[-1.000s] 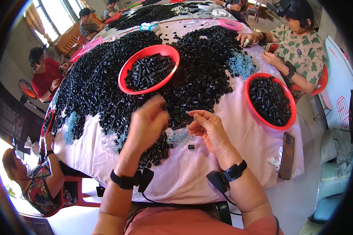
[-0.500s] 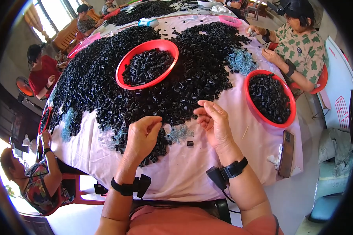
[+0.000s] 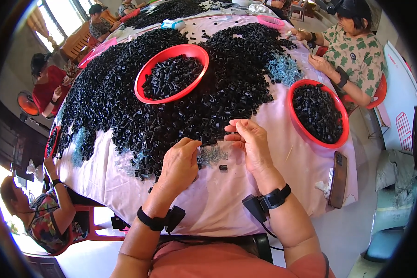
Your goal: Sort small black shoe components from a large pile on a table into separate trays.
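My left hand (image 3: 180,162) is closed, thumb against fingers, over the near edge of a big heap of small black plastic pieces (image 3: 111,97). What its fingertips hold, if anything, is hidden. To its right, my right hand (image 3: 251,146) is raised with thumb and forefinger drawn together and the other fingers curled. Anything pinched there is too small to name. The fingertips of both hands face each other, a little apart. Between them on the cloth lie a patch of small clear bluish pieces (image 3: 212,155) and a single black piece (image 3: 223,167).
A red basin (image 3: 140,90) of black pieces sits on the heap; another red basin (image 3: 290,109) stands at the right. Beyond my right hand are a phone (image 3: 338,180), a crumpled tissue (image 3: 323,187) and a thin stick (image 3: 289,154). Several people sit around the pink-clothed table.
My left hand has moved right, toward my right hand, and turned so its back shows more. My right hand has shifted slightly left, its fingers drawn a bit closer together.
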